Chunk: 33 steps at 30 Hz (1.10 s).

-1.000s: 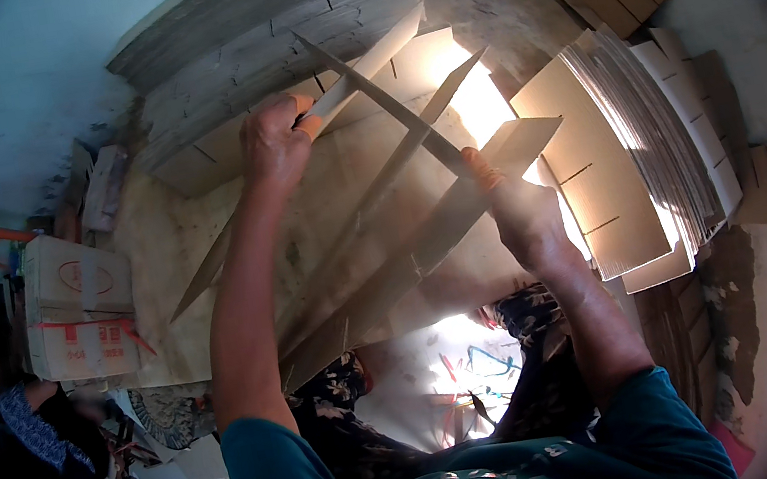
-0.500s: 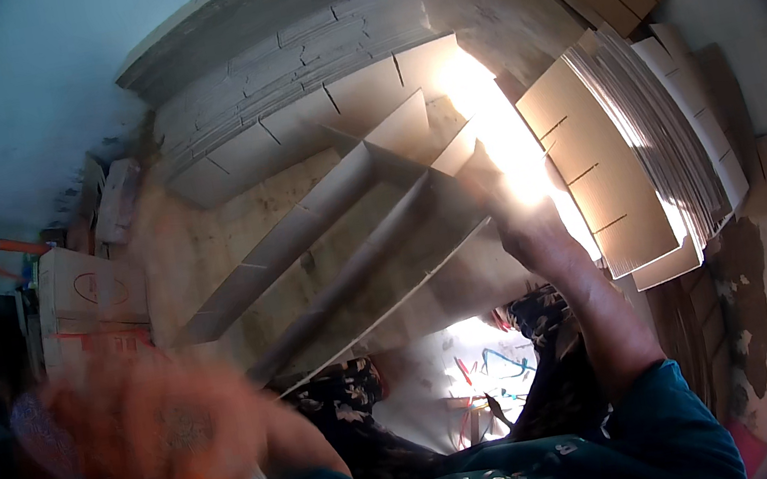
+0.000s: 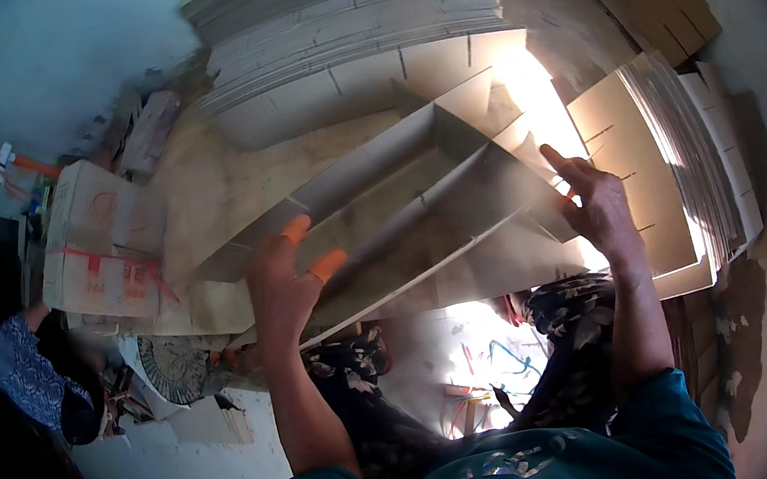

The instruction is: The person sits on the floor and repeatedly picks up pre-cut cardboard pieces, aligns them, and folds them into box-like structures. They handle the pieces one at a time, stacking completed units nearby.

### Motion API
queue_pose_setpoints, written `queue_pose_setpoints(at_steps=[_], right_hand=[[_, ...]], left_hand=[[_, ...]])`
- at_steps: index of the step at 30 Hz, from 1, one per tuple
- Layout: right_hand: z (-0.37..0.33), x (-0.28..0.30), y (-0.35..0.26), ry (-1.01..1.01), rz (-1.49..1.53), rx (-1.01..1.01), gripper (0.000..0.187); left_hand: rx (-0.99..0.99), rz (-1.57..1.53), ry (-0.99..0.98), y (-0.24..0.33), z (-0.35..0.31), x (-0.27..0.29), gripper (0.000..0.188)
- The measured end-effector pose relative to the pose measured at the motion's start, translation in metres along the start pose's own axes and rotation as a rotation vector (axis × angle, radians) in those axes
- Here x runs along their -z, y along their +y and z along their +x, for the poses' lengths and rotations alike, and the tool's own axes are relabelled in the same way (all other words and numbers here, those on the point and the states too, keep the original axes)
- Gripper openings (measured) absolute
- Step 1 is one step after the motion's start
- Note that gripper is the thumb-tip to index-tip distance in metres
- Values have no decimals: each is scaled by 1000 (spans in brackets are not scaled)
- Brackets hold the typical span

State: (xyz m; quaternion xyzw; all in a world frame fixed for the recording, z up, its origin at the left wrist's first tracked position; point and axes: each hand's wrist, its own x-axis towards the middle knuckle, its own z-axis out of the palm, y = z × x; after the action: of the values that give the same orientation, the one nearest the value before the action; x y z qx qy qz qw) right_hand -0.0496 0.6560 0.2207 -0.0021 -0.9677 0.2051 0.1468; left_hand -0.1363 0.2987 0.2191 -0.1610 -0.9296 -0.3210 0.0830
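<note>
In front of me on the table lies a partly assembled cardboard divider point(image 3: 421, 223). Its long grey-brown strips slope up to the right and meet a crosswise strip near their right ends. My left hand point(image 3: 284, 281) is over the left part of the strips, with orange covers on thumb and forefinger. Those two fingers are spread, and nothing shows between them. By the crosswise strip's right end is my right hand point(image 3: 601, 203), its forefinger stretched out and a gap between finger and thumb. Whether either hand touches the cardboard is hard to tell.
A tall stack of slotted cardboard strips point(image 3: 348, 27) stands at the back. More slotted sheets point(image 3: 640, 166) are stacked on the right, beside a bright sunlit patch. A carton point(image 3: 100, 241) with red marks sits at the left. Below it is a round woven-looking object point(image 3: 173, 366).
My left hand has come from the lower left, where it was blurred, onto the strips. My right hand has shifted right and its fingers have spread. The whole view has shifted slightly.
</note>
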Motion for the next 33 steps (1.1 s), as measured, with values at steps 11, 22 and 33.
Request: queue_pose_setpoints(at_steps=[11, 22, 33], right_hand=[[1, -13, -15, -69, -71, 58, 46], [5, -23, 9, -32, -12, 1, 51], [-73, 25, 136, 309, -771, -79, 61]], left_hand=[[-75, 326, -296, -39, 6, -29, 14], [-99, 121, -166, -36, 15, -25, 34], [-347, -104, -8, 30, -23, 2, 56]])
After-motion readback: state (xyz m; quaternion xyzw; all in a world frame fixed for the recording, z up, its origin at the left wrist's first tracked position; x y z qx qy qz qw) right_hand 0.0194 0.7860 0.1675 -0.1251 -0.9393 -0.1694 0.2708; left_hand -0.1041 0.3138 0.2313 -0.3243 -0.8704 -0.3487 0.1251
